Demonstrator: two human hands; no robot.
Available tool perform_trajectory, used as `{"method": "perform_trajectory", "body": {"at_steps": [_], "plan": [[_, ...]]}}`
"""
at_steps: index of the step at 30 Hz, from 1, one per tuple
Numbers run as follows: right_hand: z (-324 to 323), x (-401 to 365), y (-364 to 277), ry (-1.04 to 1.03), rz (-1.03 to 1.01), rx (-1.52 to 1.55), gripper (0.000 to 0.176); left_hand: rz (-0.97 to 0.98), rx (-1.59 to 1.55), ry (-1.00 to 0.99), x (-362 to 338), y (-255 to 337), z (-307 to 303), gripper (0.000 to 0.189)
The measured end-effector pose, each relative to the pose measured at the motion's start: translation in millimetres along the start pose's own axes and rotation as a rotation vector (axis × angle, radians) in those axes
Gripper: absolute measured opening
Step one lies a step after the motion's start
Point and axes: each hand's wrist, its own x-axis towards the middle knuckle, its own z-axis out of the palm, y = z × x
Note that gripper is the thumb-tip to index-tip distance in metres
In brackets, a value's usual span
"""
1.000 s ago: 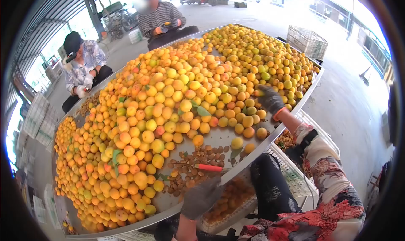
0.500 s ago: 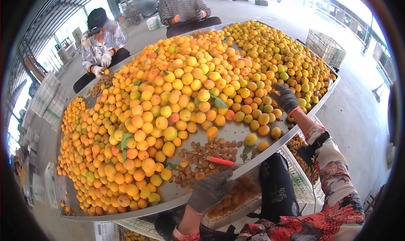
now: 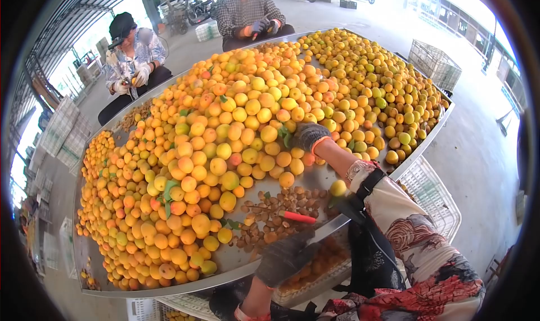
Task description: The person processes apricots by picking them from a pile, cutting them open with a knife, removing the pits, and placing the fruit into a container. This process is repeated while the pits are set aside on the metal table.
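Note:
My right hand [image 3: 310,137], in a dark grey glove with an orange cuff, rests against a heap of yellow-orange apricots [image 3: 252,106] beside some green leaves [image 3: 286,135]. Its fingertips are hidden, so a grip on any fruit cannot be made out. At the near metal rim, my left hand [image 3: 284,259], also gloved, lies with its fingers stretched out and slightly blurred; nothing shows in it. Just beyond it, a red-handled tool [image 3: 297,216] lies on a scatter of brown apricot stones [image 3: 264,214]. One lone apricot [image 3: 338,188] sits close to my right forearm.
The metal table's raised rim [image 3: 185,289] runs along my front. Below it stand a crate [image 3: 318,279] of fruit by my legs and a white crate [image 3: 436,194] to the right. Two people, one in a checked shirt [image 3: 247,13] and one in a patterned shirt [image 3: 140,48], sit opposite.
My right hand has moved left across the apricots, from the right side to the leaves. Some fruit near the bare metal has shifted. My left hand stays at the rim.

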Motion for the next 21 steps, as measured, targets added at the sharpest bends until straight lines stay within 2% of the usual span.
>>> {"method": "perform_trajectory", "body": {"at_steps": [1,2,3,5,6,8,9,10,11,12,15,16,18,19,20,21], "plan": [[-1.8,-0.5,1.1,-0.148,-0.077,-0.089,0.066,-0.067,-0.073,0.029,0.8,5.4,-1.7,0.02],[-4.1,-13.5,-3.1,-0.046,-0.055,-0.025,0.067,-0.134,-0.146,0.059,1.6,8.3,-2.9,0.02],[4.2,-15.4,-3.5,-0.043,-0.055,-0.026,0.067,-0.132,-0.146,0.061,1.1,6.6,-2.8,0.02],[25.8,-13.2,4.6,0.257,-0.08,0.406,0.062,-0.001,0.043,0.019,-0.9,1.6,-1.2,0.021],[34.8,-11.7,15.4,0.281,-0.164,0.511,0.057,0.002,0.044,0.021,-0.9,1.2,-0.8,0.021],[38.7,-0.4,39.6,0.329,-0.084,0.781,0.051,0.003,0.055,0.03,-1.6,0.2,0.3,0.022],[20.0,-9.2,43.4,0.426,0.055,0.807,0.043,-0.001,0.055,0.029,-1.7,-1.4,1.3,0.022],[0.5,-21.9,54.1,0.568,0.01,0.754,0.038,0.017,0.022,0.063,-1.1,-3.6,2.5,0.024],[-3.7,-10.2,71.6,0.601,0.072,0.693,0.037,0.038,-0.011,0.096,-0.4,-4.9,3.2,0.028],[-5.7,-3.0,88.3,0.646,0.064,0.492,0.039,0.036,-0.01,0.096,0.3,-4.4,3.6,0.028],[-9.0,15.8,110.4,0.426,0.062,0.148,0.045,-0.065,-0.129,0.12,1.2,-5.7,6.8,0.028],[-8.5,25.1,109.8,0.425,0.051,0.151,0.045,-0.005,-0.06,0.114,0.8,-9.8,9.5,0.028],[-16.8,31.4,98.3,0.233,0.117,-0.05,0.047,0.043,0.013,0.112,1.6,-19.7,11.6,0.028],[-23.9,32.1,97.7,0.228,0.111,-0.044,0.047,0.215,0.137,0.139,0.9,-25.1,11.2,0.028],[-37.0,29.5,97.7,0.106,0.141,0.079,0.052,0.389,0.258,0.163,-0.1,-27.6,10.5,0.028],[-45.1,29.2,97.5,-0.013,0.171,0.197,0.057,0.387,0.26,0.163,-0.8,-26.5,11.3,0.028]]}}
